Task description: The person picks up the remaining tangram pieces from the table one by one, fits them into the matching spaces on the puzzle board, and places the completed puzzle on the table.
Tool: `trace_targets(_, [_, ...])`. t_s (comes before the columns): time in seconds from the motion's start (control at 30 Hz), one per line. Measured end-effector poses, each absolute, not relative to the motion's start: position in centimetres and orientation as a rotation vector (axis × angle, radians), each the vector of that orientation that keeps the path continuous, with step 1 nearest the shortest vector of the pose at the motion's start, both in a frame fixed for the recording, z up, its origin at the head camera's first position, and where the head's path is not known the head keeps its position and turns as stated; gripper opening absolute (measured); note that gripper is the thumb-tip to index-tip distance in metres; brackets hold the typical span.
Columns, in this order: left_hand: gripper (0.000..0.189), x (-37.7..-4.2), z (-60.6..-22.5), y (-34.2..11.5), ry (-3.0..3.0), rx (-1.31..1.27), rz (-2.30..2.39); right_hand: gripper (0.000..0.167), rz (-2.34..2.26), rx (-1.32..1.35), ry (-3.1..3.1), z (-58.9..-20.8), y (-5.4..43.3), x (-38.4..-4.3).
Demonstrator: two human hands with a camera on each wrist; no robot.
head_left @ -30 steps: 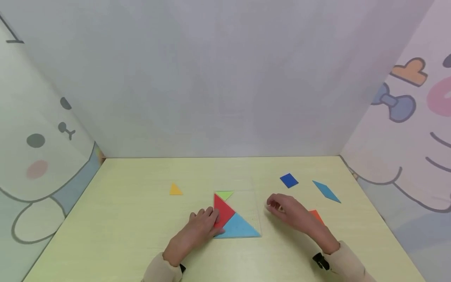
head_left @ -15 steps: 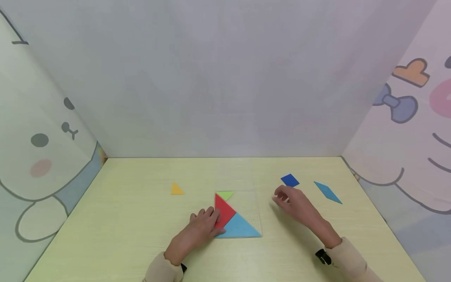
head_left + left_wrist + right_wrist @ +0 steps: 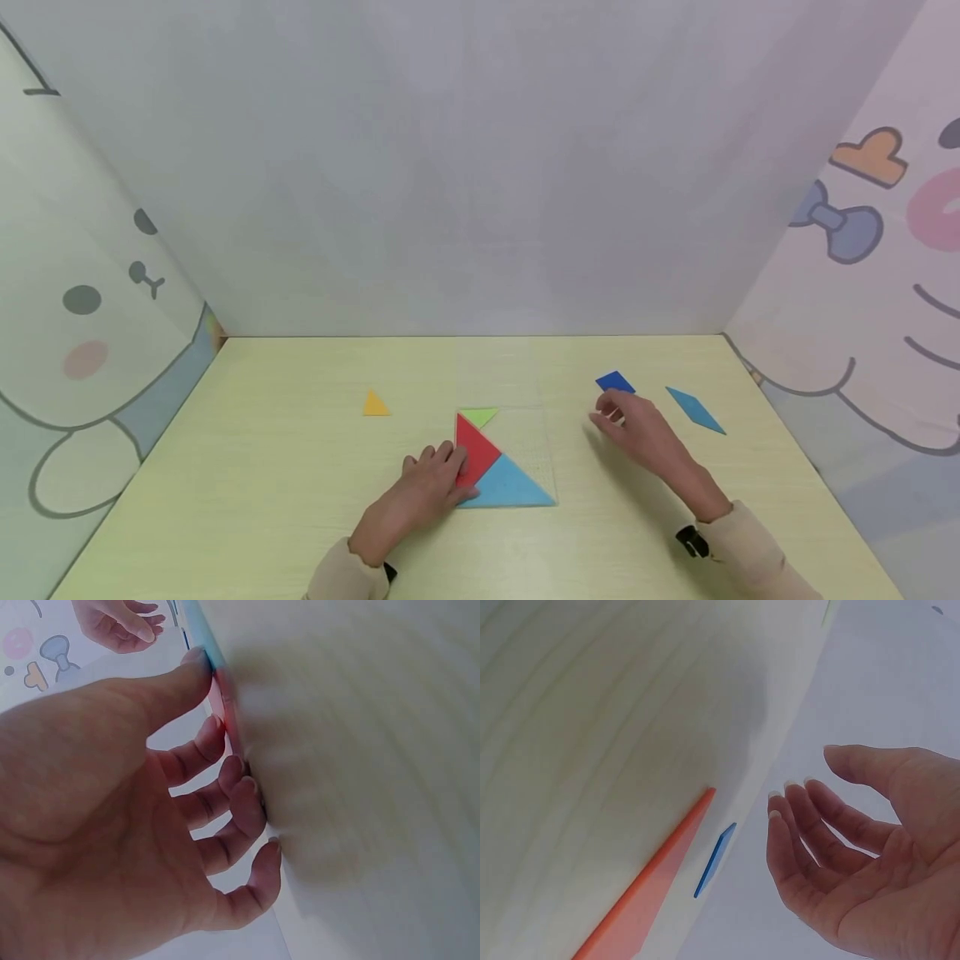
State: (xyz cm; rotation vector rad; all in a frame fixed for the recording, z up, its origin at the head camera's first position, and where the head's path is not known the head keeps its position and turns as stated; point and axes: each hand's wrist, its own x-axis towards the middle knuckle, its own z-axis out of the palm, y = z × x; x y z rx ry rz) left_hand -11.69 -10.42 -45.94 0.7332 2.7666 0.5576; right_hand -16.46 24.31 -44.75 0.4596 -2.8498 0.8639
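My left hand [image 3: 433, 477] rests at the left edge of a clear square tray [image 3: 556, 467]. Its fingertips touch a red triangle [image 3: 474, 451], and its thumb lies on a light blue triangle [image 3: 510, 485]. Both pieces lie in the tray, with a small green triangle [image 3: 478, 414] at its far left corner. In the left wrist view the bent fingers [image 3: 247, 806] come down along the tray's side. My right hand [image 3: 637, 429] hovers over the table with loosely curled fingers and nothing in them. Just beyond its fingertips lies a dark blue square [image 3: 616, 382], partly covered by the hand.
A blue parallelogram [image 3: 696, 410] lies to the right of the right hand, and a small yellow triangle [image 3: 376, 405] to the left of the tray. An orange triangle [image 3: 649, 892] shows in the right wrist view; the right arm hides it from the head view. Printed cloth walls surround the table.
My right hand has moved right and farther from me, towards the dark blue square, and its arm now covers the orange triangle. The left hand has stayed in place.
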Motion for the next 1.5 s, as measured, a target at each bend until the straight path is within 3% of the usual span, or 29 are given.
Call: trace_targets(1.5, [0.035, -11.7, -46.1, -10.4, 2.760, 0.723, 0.564, 0.028, 0.789, 0.105, -2.960, -45.1, 31.9, -16.9])
